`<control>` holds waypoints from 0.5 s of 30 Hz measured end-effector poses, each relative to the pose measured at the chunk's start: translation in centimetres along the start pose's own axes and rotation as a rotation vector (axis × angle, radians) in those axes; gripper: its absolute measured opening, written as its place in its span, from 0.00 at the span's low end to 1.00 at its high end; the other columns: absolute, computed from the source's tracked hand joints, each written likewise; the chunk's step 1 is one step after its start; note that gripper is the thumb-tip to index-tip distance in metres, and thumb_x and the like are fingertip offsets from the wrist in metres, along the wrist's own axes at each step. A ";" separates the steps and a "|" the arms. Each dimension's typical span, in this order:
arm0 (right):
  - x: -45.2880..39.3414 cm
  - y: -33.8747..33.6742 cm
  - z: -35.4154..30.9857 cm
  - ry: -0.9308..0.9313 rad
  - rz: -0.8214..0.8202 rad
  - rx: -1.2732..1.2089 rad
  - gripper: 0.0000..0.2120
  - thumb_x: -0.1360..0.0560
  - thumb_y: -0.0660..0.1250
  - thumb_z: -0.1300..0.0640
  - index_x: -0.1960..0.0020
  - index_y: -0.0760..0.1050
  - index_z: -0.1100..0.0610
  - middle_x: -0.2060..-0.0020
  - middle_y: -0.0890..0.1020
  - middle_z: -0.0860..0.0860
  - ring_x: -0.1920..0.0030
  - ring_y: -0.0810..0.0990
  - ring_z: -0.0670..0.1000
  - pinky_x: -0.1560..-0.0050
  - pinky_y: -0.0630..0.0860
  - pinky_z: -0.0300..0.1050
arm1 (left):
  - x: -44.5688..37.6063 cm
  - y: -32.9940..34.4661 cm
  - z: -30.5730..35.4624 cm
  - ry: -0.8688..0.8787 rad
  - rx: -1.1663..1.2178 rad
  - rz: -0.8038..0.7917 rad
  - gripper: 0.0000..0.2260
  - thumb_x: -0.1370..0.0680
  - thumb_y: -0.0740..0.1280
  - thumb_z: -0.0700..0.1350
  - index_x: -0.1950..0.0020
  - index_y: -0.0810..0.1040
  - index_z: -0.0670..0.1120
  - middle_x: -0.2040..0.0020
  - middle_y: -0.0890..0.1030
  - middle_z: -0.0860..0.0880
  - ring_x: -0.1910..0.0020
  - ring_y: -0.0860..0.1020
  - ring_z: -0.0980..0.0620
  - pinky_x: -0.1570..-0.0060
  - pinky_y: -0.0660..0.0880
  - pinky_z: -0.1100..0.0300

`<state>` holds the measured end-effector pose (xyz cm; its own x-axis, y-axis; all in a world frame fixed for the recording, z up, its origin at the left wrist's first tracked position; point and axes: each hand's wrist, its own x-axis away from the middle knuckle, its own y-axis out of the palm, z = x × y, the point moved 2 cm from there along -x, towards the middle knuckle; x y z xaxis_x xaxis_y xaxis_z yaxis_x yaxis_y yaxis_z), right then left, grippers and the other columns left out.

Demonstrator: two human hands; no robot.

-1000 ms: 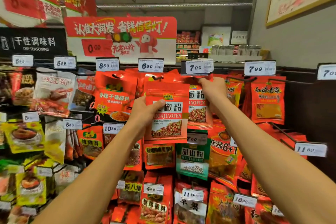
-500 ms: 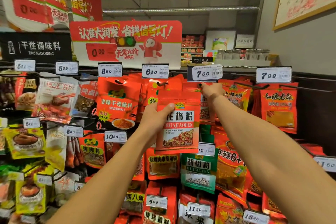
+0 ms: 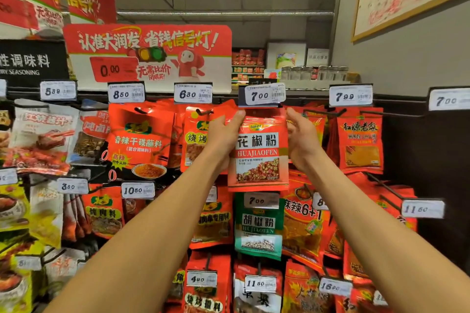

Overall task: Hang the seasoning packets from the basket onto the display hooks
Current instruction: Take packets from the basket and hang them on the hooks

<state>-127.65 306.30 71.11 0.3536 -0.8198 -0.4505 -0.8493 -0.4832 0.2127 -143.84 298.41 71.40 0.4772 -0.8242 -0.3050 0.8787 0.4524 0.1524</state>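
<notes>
Seasoning packet [image 3: 258,152], red, printed HUAJIAOFEN, sits upright at the centre of my head view, its long axis running top to bottom. I hold it against the display wall directly under the 7.00 price tag [image 3: 264,95].

My left hand [image 3: 223,134] grips the packet's upper left edge, thumb on the front face and the other fingers curled behind it. My right hand [image 3: 301,138] is at the upper right edge with its fingers bent toward the packet's top corner; it seems to pinch that corner, though the contact is partly hidden.

The packet's top edge lies just below the tag, level with my fingertips. The hook itself is hidden behind the tag and the packet, so I cannot tell whether the hanging hole is on it. I judge the coming move depends on lining that hole up with the hook tip. Both hands are equally close.

Beside it hang an orange-red packet [image 3: 361,145] on the right and a green packet [image 3: 258,226] below. No basket shows.
</notes>
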 end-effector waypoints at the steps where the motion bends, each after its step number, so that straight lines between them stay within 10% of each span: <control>1: -0.1 0.1 -0.3 -0.011 0.023 0.040 0.17 0.23 0.65 0.41 0.49 0.84 0.54 0.62 0.83 0.54 0.63 0.82 0.54 0.66 0.75 0.44 | -0.2 0.1 0.2 -0.005 -0.016 0.010 0.19 0.21 0.70 0.54 0.38 0.74 0.42 0.49 0.86 0.40 0.56 0.87 0.44 0.57 0.84 0.43; 15: -2.9 1.4 -1.4 -0.023 0.343 0.458 0.12 0.25 0.71 0.53 0.65 0.79 0.57 0.67 0.85 0.57 0.66 0.85 0.56 0.66 0.78 0.52 | -2.0 1.3 1.3 -0.011 -0.135 0.114 0.06 0.23 0.70 0.49 0.56 0.78 0.47 0.56 0.87 0.40 0.57 0.86 0.39 0.54 0.82 0.36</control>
<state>-129.30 307.55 73.88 0.0231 -0.8970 -0.4415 -0.9990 -0.0034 -0.0454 -143.61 300.17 73.46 0.5747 -0.7682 -0.2823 0.8095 0.5843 0.0578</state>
